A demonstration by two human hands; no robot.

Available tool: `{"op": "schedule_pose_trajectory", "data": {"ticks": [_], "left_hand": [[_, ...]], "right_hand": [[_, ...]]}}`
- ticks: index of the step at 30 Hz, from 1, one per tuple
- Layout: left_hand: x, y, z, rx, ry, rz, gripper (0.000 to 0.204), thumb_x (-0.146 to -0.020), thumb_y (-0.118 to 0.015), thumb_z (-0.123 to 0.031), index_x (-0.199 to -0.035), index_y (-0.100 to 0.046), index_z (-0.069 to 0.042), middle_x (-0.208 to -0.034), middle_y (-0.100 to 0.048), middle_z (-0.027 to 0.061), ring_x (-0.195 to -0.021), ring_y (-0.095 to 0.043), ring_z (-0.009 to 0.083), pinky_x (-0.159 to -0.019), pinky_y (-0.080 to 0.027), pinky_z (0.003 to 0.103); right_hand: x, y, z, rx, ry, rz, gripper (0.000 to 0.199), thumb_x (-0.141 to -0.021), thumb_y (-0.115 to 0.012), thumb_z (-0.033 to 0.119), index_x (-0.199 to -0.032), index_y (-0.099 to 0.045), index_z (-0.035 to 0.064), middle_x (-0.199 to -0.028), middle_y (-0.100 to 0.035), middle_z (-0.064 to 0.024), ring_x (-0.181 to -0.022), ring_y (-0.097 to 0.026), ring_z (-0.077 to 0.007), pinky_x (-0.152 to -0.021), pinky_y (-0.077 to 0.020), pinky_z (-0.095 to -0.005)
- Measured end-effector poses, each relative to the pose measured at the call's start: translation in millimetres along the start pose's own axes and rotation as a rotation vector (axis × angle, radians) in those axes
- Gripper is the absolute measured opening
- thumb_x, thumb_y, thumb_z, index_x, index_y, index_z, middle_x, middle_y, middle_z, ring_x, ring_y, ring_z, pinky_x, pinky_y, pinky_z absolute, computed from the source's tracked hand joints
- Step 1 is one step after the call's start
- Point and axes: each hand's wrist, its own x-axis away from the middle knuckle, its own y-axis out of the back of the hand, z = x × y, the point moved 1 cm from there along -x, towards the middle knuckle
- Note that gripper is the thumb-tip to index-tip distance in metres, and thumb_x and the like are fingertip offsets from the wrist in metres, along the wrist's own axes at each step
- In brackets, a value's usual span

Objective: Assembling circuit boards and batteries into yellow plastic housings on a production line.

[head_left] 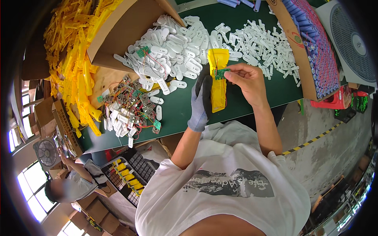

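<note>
Over the green table, my gloved left hand (201, 94) is closed along the left edge of a long yellow plastic housing (219, 94). The housing points away from me, and thin wires run along its face. Between the thumb and fingers of my bare right hand (248, 80) is a small green circuit board (220, 74), lying across the upper part of the housing. Just beyond both hands spreads a heap of white oval plastic covers (177, 43). A second small circuit board (143, 51) with red wires rests on top of that heap.
Small white plastic parts (260, 41) are piled at the far right, beside a carton of purple cylindrical cells (321, 74). Wired boards (138, 98) lie left. Yellow housings (80, 59) heap beyond a cardboard box (118, 31). A black crate (128, 177) and another person (78, 181) are at lower left.
</note>
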Motion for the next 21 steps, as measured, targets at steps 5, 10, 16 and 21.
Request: {"op": "schedule_pose_trajectory", "data": {"ticks": [5, 10, 16, 21], "left_hand": [[0, -3, 1, -0.04, -0.031, -0.028, 0.041, -0.101, -0.043, -0.024, -0.135, -0.043, -0.002, -0.106, -0.06, 0.0064, -0.088, -0.057, 0.0093, -0.075, -0.047, 0.025], [0, -4, 10, -0.01, -0.002, -0.048, 0.042, -0.101, -0.043, -0.024, -0.136, -0.042, -0.001, -0.11, -0.059, 0.0062, -0.094, -0.056, 0.0096, -0.082, -0.046, 0.026], [-2, -7, 15, -0.061, -0.057, -0.062, 0.042, -0.1, -0.044, -0.017, -0.137, -0.04, 0.002, -0.112, -0.057, 0.0075, -0.097, -0.053, 0.0091, -0.086, -0.044, 0.025], [0, -3, 20, -0.197, -0.09, -0.204, 0.041, -0.099, -0.045, -0.012, -0.136, -0.04, 0.005, -0.112, -0.057, 0.0097, -0.097, -0.051, 0.0088, -0.086, -0.044, 0.026]], "right_hand": [[-1, -3, -8, -0.01, 0.068, -0.068, 0.016, -0.08, -0.071, -0.002, -0.095, -0.067, -0.0072, -0.086, -0.069, -0.0113, -0.076, -0.066, -0.0115, -0.071, -0.0542, -0.0215], [1, -4, -14, 0.015, 0.101, -0.093, 0.015, -0.081, -0.071, -0.002, -0.095, -0.066, -0.0051, -0.086, -0.068, -0.0083, -0.075, -0.062, -0.008, -0.068, -0.0506, -0.0192], [3, -7, -13, 0.26, 0.19, -0.173, 0.019, -0.08, -0.073, 0.001, -0.095, -0.065, -0.0035, -0.08, -0.066, -0.0053, -0.069, -0.059, -0.0062, -0.062, -0.0465, -0.018], [0, -11, -18, 0.157, 0.058, -0.156, 0.027, -0.076, -0.08, 0.012, -0.092, -0.06, 0.001, -0.087, -0.061, -0.0031, -0.07, -0.058, -0.0061, -0.06, -0.0454, -0.0191]]}}
